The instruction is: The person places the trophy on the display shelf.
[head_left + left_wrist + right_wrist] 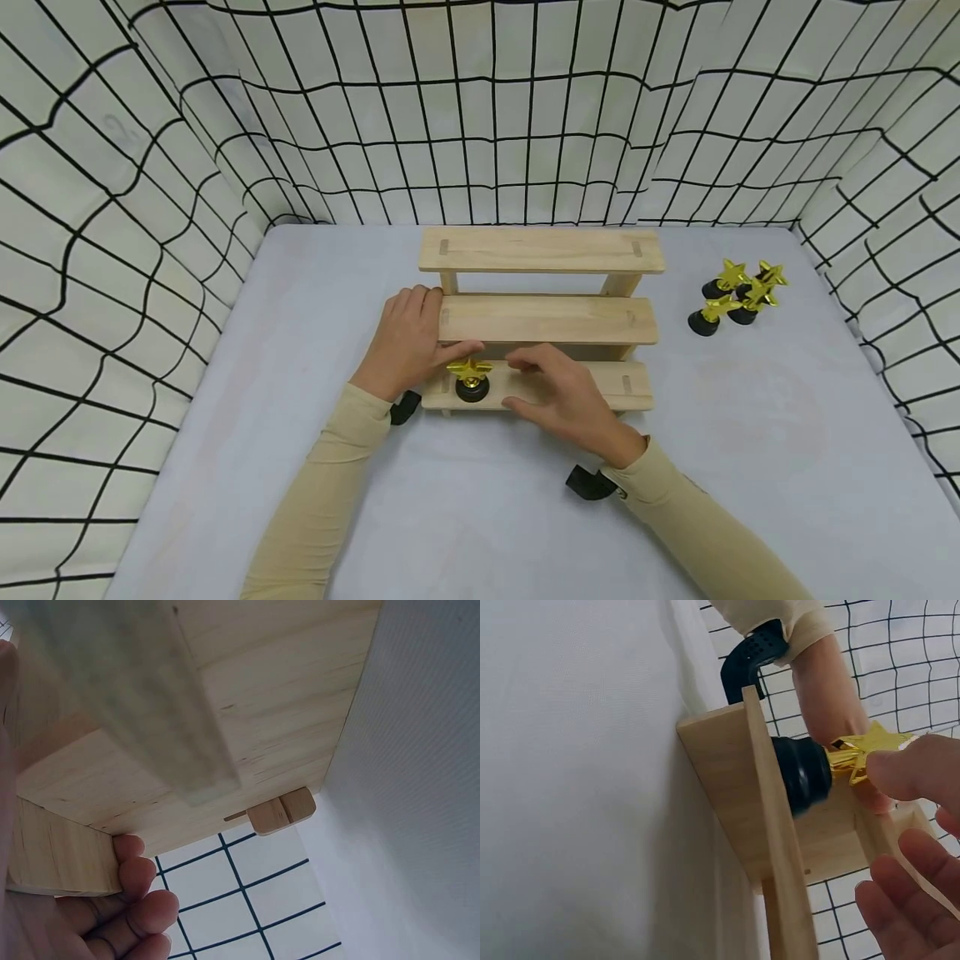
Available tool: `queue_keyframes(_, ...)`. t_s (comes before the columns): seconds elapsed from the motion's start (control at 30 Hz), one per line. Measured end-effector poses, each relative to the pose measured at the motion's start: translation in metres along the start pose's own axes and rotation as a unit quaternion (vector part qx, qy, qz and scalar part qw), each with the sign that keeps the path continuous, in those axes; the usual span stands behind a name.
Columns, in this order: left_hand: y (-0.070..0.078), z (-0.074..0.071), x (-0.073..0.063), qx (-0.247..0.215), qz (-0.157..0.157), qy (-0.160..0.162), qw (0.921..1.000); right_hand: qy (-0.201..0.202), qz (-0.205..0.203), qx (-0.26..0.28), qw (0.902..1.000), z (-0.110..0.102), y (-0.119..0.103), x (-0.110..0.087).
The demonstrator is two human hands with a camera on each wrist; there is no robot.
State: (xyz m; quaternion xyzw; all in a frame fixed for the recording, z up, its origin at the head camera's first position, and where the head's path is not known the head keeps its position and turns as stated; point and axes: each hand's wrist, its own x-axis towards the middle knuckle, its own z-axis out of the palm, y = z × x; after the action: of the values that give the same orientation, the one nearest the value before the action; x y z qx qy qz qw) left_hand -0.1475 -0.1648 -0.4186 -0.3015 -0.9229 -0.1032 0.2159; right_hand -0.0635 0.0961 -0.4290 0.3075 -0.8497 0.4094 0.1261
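Observation:
A three-tier wooden display stand (pixel 547 320) stands on the table. One small trophy (pixel 471 379), with a gold star on a black round base, is upright at the left end of its lowest step; the right wrist view shows this trophy (pixel 802 774) from the side. My left hand (pixel 405 342) grips the left end of the middle step, and the left wrist view has its fingers (pixel 139 877) curled round the board's end. Its thumb reaches toward the star. To the trophy's right, my right hand (pixel 566 400) hovers over the lowest step, fingers loosely bent, holding nothing.
Several more gold star trophies (pixel 750 293) stand grouped on the white-covered table (pixel 480 508), right of the stand. White walls with a black grid (pixel 510 117) enclose the table's back and sides. Black wrist cameras (pixel 591 483) sit below the cuffs.

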Motion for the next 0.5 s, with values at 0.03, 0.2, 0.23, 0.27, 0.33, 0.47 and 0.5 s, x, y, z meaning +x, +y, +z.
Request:
queue_keyframes(0.03, 0.0, 0.0, 0.0, 0.0, -0.002, -0.003, 1.0, 0.003, -0.003, 0.003, 1.0, -0.003, 0.0, -0.001)
queue_keyframes(0.2, 0.0, 0.0, 0.0, -0.001, -0.009, -0.006, 0.9999, 0.023, -0.003, 0.02, 0.9995, -0.02, -0.002, -0.005)
queue_keyframes(0.23, 0.0, 0.0, 0.001, -0.001, -0.009, -0.006, 0.9999, 0.027, -0.002, 0.022, 0.9994, -0.024, -0.002, -0.005)
queue_keyframes(0.27, 0.0, -0.001, 0.001, -0.001, -0.009, -0.005, 0.9999, 0.032, -0.001, 0.021, 0.9993, -0.028, -0.002, -0.006)
queue_keyframes(0.33, 0.0, -0.001, 0.001, -0.001, -0.008, -0.004, 1.0, 0.045, -0.002, 0.022, 0.9987, -0.037, 0.001, -0.007)
queue_keyframes(0.47, 0.0, -0.001, 0.001, -0.004, -0.005, -0.004, 1.0, 0.076, -0.005, 0.002, 0.9971, -0.058, 0.009, -0.01)
queue_keyframes(0.5, 0.0, 0.0, 0.0, -0.005, -0.005, -0.003, 1.0, 0.082, -0.004, -0.003, 0.9966, -0.064, 0.012, -0.011)
